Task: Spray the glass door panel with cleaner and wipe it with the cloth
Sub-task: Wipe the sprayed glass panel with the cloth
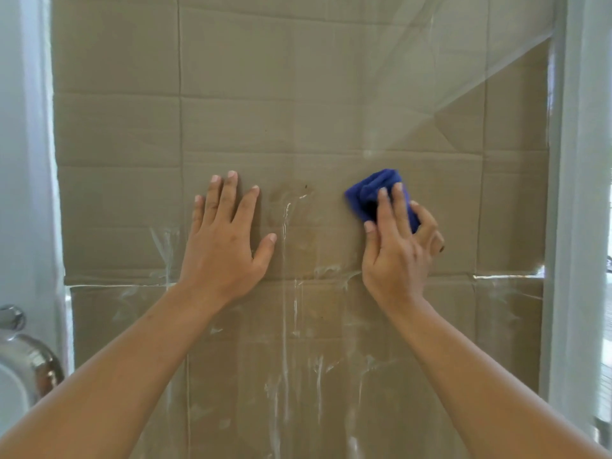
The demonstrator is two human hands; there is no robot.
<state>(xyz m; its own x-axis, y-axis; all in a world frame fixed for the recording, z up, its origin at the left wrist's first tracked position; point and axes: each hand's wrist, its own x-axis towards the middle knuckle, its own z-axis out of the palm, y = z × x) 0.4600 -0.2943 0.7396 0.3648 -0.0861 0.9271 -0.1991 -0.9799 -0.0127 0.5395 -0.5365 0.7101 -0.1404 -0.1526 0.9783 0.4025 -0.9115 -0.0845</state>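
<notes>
Here the left hand (222, 240) is lying flat, fingers spread, on the glass door (314, 134), while the right hand (397, 246) is pressing a bunched blue cloth (367, 193) against it, fingers curled over it.

Soft daylight, pale glare streaks across the glass (414, 77), edges bowed.

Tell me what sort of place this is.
Probably a home doorway: a white-framed glass door panel backed with cardboard, a chrome door handle at lower left, and cleaner streaks running down.
</notes>
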